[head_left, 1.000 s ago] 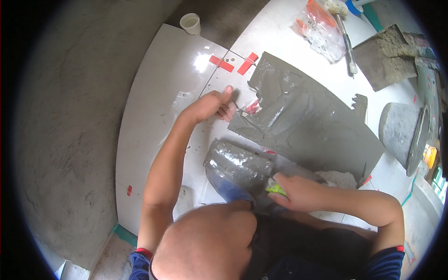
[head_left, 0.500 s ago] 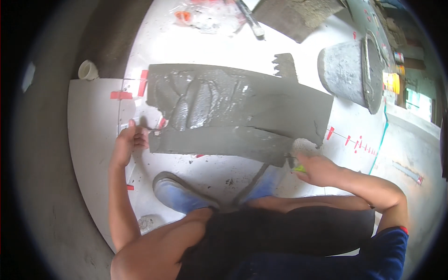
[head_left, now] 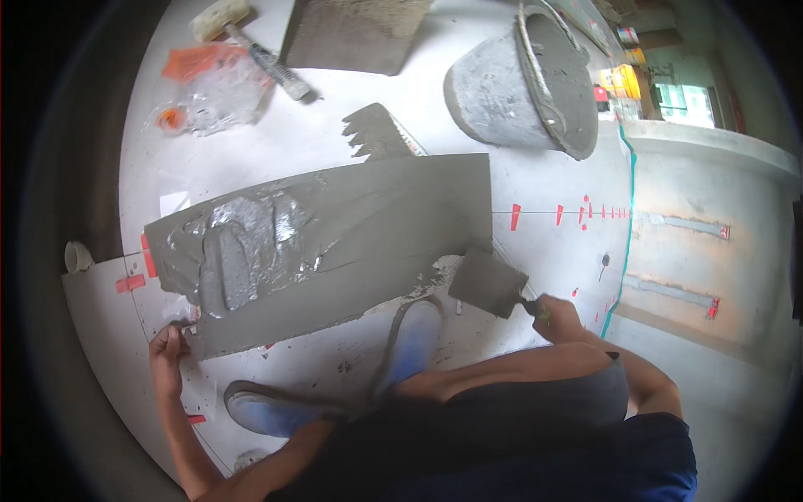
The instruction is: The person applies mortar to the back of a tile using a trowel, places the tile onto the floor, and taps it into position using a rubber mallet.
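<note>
A long tile [head_left: 401, 192] lies before me, spread with wet grey mortar, thicker and ridged on its left half. My right hand [head_left: 559, 320] is wrapped round the handle of a trowel. The flat square blade of this trowel [head_left: 488, 284], coated in mortar, is over the tile's near right corner, where a pale textured patch shows. At the tile's near left corner, my left hand [head_left: 167, 350] is closed with its fingers pinched at the edge. A notched trowel [head_left: 376, 134], smeared grey, lies just beyond the tile's far edge.
A mortar bucket [head_left: 502, 84] leans at the far right. Beyond the tile are a mallet [head_left: 268, 63], a crumpled plastic bag [head_left: 213, 88] and a grey-coated board [head_left: 355, 33]. Red spacers [head_left: 515, 217] line the floor joint. A white cup-shaped piece [head_left: 78, 257] stands at far left.
My view has shifted, showing more of the bucket and mallet. The trowel has come off the mortar's near edge to the right corner, its blade now plainly visible. My left hand stays at the left corner.
</note>
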Available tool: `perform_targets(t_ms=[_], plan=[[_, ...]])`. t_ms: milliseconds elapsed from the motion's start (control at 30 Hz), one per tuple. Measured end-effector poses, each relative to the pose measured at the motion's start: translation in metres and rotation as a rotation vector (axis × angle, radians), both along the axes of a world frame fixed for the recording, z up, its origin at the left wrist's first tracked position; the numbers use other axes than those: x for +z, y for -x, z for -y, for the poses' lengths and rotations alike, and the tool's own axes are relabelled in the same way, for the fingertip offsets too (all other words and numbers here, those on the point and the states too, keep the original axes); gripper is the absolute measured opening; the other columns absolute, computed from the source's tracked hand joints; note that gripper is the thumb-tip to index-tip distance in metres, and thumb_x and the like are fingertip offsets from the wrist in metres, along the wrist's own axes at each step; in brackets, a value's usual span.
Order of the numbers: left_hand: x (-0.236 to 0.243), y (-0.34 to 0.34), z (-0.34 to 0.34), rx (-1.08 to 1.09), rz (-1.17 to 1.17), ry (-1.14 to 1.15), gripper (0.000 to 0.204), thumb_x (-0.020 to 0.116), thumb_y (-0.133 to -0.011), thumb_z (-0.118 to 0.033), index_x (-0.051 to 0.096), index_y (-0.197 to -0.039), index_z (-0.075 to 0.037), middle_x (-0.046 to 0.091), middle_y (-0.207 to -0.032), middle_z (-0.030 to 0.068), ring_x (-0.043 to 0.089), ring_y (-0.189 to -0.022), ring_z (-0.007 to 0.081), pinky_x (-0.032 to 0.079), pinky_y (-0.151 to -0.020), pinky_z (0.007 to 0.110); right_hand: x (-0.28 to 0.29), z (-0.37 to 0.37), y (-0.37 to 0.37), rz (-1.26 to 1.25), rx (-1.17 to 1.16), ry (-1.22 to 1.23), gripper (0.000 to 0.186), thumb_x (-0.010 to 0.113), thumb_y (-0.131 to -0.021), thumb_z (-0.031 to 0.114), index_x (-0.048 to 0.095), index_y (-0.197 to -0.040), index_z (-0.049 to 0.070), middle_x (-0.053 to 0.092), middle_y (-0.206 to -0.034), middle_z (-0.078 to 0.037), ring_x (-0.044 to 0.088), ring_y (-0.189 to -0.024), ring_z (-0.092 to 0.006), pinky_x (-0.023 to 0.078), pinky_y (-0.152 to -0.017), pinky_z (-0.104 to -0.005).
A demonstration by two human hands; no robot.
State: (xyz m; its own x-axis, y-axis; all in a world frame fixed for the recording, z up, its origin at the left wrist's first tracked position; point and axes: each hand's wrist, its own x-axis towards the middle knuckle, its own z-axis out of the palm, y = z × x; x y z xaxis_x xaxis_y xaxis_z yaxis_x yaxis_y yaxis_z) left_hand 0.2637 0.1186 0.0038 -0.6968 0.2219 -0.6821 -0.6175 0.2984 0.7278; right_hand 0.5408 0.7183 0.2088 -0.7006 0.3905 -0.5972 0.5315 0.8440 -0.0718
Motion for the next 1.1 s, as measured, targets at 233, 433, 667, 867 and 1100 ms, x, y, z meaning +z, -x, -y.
perform_targets(t_ms=[233, 433, 667, 867, 1100], plan=[[-0.009, -0.004, 0.004, -0.010, 0.030, -0.088, 0.023, 0.057, -0.093, -0.028, 0.056, -0.077, -0.011, 0.048, -0.067, -0.0063, 0.043, -0.060, 0.0047, 0.037, -0.058, 0.022, -0.026, -0.035, 0.061, 0.003, -0.242, 0.227, 0.020, 0.064, -0.073, 0.016, 0.056, -0.082, 0.000, 0.059, -0.070, -0.018, 0.056, -0.063, -0.0315, 0.047, -0.062, -0.0367], [-0.010, -0.004, 0.002, -0.002, 0.043, -0.049, 0.021, 0.058, -0.092, -0.028, 0.058, -0.082, -0.010, 0.054, -0.069, -0.0053, 0.048, -0.061, 0.0050, 0.040, -0.057, 0.023, -0.032, -0.021, 0.053, 0.158, 0.028, 0.225, 0.023, 0.067, -0.070, 0.017, 0.061, -0.089, 0.006, 0.064, -0.078, -0.018, 0.060, -0.075, -0.0381, 0.049, -0.067, -0.0421], [-0.001, -0.003, -0.010, -0.008, 0.006, -0.015, 0.021, 0.058, -0.092, -0.030, 0.060, -0.084, -0.010, 0.058, -0.071, -0.0043, 0.052, -0.060, 0.0060, 0.043, -0.057, 0.021, -0.049, 0.006, 0.016, 0.160, 0.129, 0.122, 0.021, 0.064, -0.071, 0.022, 0.055, -0.084, 0.008, 0.062, -0.072, -0.017, 0.060, -0.073, -0.0399, 0.048, -0.066, -0.0480], [0.003, -0.003, -0.010, -0.002, -0.036, 0.010, 0.023, 0.058, -0.092, -0.031, 0.060, -0.082, -0.011, 0.058, -0.072, -0.0044, 0.052, -0.061, 0.0061, 0.043, -0.057, 0.022, -0.045, 0.018, 0.001, 0.337, 0.216, 0.180, 0.019, 0.062, -0.075, 0.024, 0.058, -0.087, 0.010, 0.064, -0.076, -0.014, 0.062, -0.075, -0.0367, 0.049, -0.068, -0.0460], [-0.001, -0.005, -0.005, 0.004, -0.023, -0.016, 0.021, 0.059, -0.090, -0.027, 0.059, -0.077, -0.011, 0.056, -0.071, -0.0051, 0.049, -0.064, 0.0061, 0.039, -0.059, 0.023, -0.021, 0.003, 0.101, -0.010, -0.119, 0.299, 0.026, 0.064, -0.072, 0.014, 0.060, -0.094, 0.001, 0.061, -0.073, -0.018, 0.059, -0.065, -0.0285, 0.049, -0.065, -0.0381]])
